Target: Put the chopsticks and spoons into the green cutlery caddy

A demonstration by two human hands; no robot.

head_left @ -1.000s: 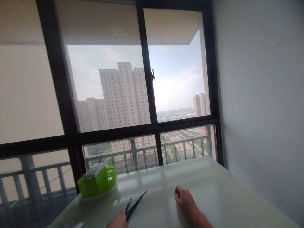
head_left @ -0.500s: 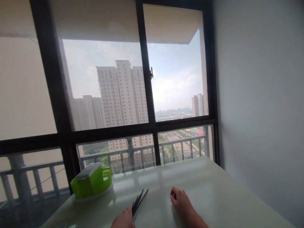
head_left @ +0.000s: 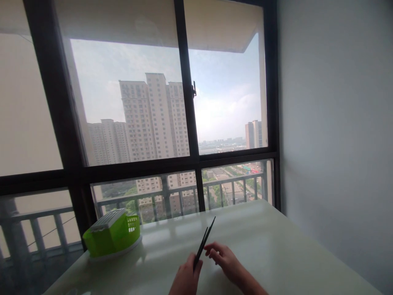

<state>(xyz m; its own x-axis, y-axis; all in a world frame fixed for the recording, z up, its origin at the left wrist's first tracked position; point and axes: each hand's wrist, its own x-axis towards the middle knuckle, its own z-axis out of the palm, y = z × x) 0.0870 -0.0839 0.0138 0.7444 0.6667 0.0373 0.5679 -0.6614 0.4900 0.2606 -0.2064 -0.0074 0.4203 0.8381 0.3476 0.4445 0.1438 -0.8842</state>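
Black chopsticks (head_left: 204, 241) stand tilted up and to the right from my left hand (head_left: 186, 277), whose fingers are wrapped round their lower part. They are bunched close together, with the tips slightly apart. Just to their right is my right hand (head_left: 226, 260), open, its fingers partly bent and apart, with nothing in them. Its fingertips come very close to the chopsticks; I cannot tell whether they touch. Both hands are over the pale, glossy table (head_left: 276, 246).
A bright green plastic holder (head_left: 112, 236) with a grey slatted lid and a white base stands at the table's left. Dark-framed windows (head_left: 196, 159) rise behind the table. A plain wall (head_left: 331, 143) is on the right. Small pale objects, cut off, show at the bottom left.
My left hand has moved right with the chopsticks, which are now closer together and more upright. My right hand has shifted slightly left towards them, and its fingers have opened out.
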